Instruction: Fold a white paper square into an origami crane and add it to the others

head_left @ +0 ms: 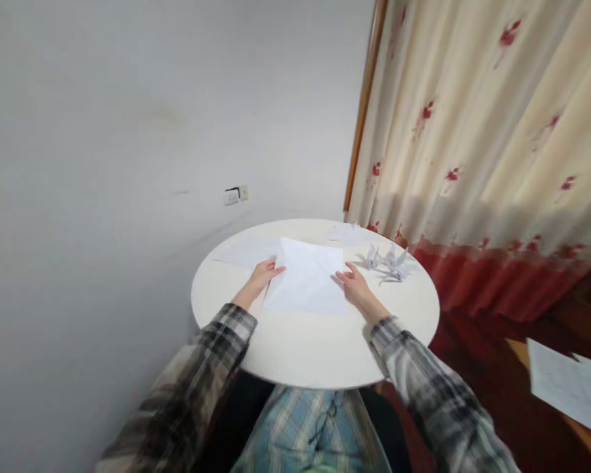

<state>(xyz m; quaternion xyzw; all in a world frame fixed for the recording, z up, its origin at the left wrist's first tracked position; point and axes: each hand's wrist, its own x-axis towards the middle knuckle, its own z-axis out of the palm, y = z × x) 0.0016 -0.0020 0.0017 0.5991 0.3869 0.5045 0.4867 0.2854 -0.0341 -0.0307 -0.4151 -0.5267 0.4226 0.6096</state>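
Note:
A white sheet of paper (306,279) is between my two hands over the round white table (300,351). Its far edge curls up a little. My left hand (263,276) grips the left edge, with the fingertips reaching onto the paper. At the opposite edge, my right hand (354,285) holds the sheet between thumb and fingers. Just right of that hand, several folded paper cranes (394,263) stand on the tabletop.
Another white sheet (246,252) lies at the table's left, and more paper (347,233) lies at the back. A wall with a socket (231,196) rises behind. A curtain (463,164) hangs at the right, above papers (566,381) on a wooden surface.

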